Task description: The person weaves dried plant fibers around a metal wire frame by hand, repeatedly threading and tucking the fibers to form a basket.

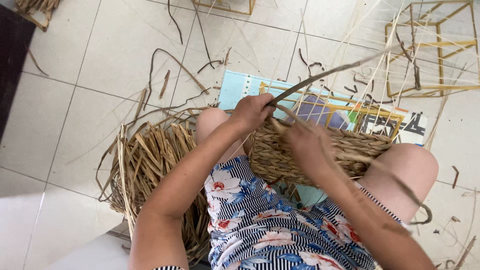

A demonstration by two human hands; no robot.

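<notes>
Left hand (pixel 252 112) pinches a grass strand (pixel 330 71) at the basket (pixel 320 152) rim; right hand (pixel 307 145) (blurred, grip unclear) rests alongside.

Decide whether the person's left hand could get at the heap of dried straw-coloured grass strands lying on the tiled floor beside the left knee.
Probably yes. The heap of dried grass strands lies just beside the left forearm with nothing between, though the left hand now grips a strand at the woven basket.

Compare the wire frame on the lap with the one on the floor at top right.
The lap frame is partly wrapped in woven straw; the floor frame is bare. The lap frame is held by the left hand and right hand; the floor frame stands untouched. Both are yellow wire.
</notes>
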